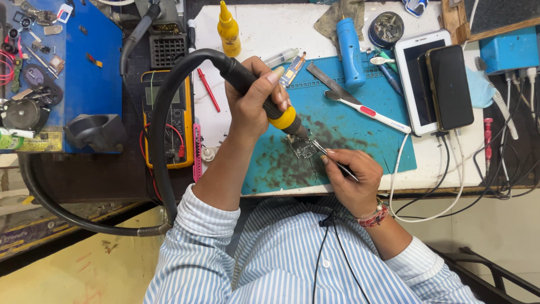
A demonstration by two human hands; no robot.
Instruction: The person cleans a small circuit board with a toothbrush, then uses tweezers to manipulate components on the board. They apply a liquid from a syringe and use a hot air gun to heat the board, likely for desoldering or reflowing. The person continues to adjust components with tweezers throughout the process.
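The left hand (256,101) is clenched around the black and yellow handle of a hot-air tool (270,104), its nozzle aimed down at a small circuit board (302,147) near the middle of the frame. The right hand (354,177) pinches a pair of tweezers (332,157), whose tips touch the board's right edge. The board lies on a stained blue mat (365,141), just below the centre.

The nozzle hangs very close to the board; held in one spot too long, I reckon it could scorch the board or lift neighbouring parts. A shaky tweezer tip might nudge a loosened piece out of place. The thick black hose (163,141) loops left over a yellow meter (167,118), and its drag could pull the nozzle off aim. A toothbrush (371,112) and two phones (433,84) sit to the upper right, near enough for stray heat to worry me.
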